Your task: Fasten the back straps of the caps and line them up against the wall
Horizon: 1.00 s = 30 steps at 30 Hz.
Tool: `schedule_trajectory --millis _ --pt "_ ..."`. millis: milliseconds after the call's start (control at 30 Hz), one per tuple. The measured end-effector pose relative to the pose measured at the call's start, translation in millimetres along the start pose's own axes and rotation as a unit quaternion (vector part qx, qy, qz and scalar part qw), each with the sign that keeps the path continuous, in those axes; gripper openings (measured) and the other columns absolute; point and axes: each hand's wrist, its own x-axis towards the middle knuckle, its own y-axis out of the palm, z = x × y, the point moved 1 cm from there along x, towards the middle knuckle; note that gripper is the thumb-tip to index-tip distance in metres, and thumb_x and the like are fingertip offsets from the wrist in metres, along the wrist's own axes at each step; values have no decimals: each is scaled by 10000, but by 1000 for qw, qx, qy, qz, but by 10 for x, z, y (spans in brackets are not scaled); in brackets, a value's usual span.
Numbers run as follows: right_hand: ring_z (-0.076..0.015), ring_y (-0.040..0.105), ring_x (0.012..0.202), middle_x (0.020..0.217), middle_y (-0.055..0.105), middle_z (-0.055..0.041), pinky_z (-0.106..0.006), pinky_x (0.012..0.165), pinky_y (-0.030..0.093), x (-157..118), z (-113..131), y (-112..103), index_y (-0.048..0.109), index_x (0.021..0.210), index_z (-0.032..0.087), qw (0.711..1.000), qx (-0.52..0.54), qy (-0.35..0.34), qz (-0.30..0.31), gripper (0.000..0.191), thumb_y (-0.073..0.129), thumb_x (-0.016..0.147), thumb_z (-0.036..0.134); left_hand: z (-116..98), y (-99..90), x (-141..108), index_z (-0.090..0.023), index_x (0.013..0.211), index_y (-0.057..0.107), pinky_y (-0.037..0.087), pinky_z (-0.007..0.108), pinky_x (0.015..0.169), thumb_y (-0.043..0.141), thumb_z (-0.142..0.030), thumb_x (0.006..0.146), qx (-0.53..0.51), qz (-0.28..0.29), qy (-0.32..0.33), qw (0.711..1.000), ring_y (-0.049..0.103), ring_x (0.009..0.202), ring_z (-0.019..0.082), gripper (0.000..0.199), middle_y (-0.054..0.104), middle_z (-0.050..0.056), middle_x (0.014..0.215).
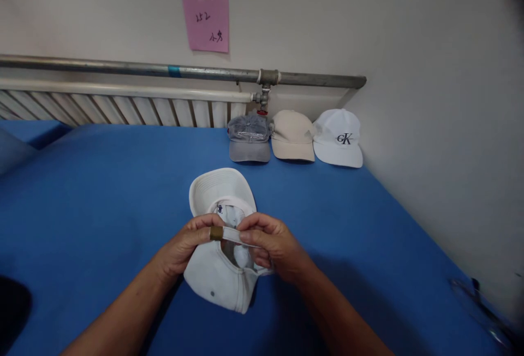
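Observation:
A pale, whitish baseball cap (216,277) is held just over the blue surface, its brim pointing away from me and its inside partly showing. Across its rear opening runs the adjustment strap (232,235) with a brass-coloured buckle (216,233). My left hand (186,244) is closed, pinching the strap at the buckle between thumb and fingers. On the other side, my right hand (274,241) pinches the same strap a little right of the buckle. Parts of the cap are hidden behind my fingers.
Along the back stand a grey cap (249,151), a beige cap (292,132) and a white cap (338,126) on the blue-covered table (102,197). Behind them are a radiator (135,107) and a metal pipe (221,73). Eyeglasses (477,301) lie at the right edge.

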Motion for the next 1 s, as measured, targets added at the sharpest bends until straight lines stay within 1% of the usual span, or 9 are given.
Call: schedule_trajectory --millis 167,333,467,600,800,900,1000 --pt "6 278 342 555 545 71 -156 325 172 12 -16 1 649 727 174 1000 7 19 -1 214 795 597 261 -8 22 -6 -137 732 684 454 194 524 794 -241 692 6 10 5 1000 591 527 114 156 668 30 634" --pt "3 295 334 572 582 62 -157 321 179 20 -24 6 639 722 174 1000 1 25 7 200 779 603 254 -12 37 -16 -155 746 682 461 190 527 786 -223 702 7 6 6 1000 597 530 113 132 672 20 635" --pt "2 285 332 541 551 75 -156 325 168 28 -38 -1 634 723 177 999 5 32 13 201 779 602 248 -21 51 -15 -154 730 679 461 188 521 785 -222 703 15 7 4 1000 594 526 112 128 670 18 625" --pt "-3 279 321 485 496 96 -159 317 169 49 -62 -8 632 722 179 1000 9 23 17 202 779 603 252 -25 64 -15 -158 737 678 460 186 533 796 -218 692 15 -1 0 1000 602 538 111 139 672 13 633" --pt "-1 276 314 473 489 102 -159 311 171 54 -73 28 637 713 183 1000 5 1 3 162 757 615 233 -18 49 -24 -164 758 683 472 192 547 793 -218 700 18 -16 5 1000 607 548 112 136 673 11 644" --pt "-3 274 307 447 469 106 -164 313 175 40 -77 63 638 696 185 1000 -7 -22 -11 129 741 630 223 -16 41 -26 -176 761 700 486 196 555 813 -210 675 13 -31 5 999 625 557 117 146 688 8 659" --pt "0 268 301 460 484 104 -169 314 172 24 -82 87 629 692 185 1000 -4 -21 -17 147 753 630 233 -15 55 -29 -192 774 716 494 201 555 834 -212 648 13 -51 3 999 636 556 124 174 700 4 671"
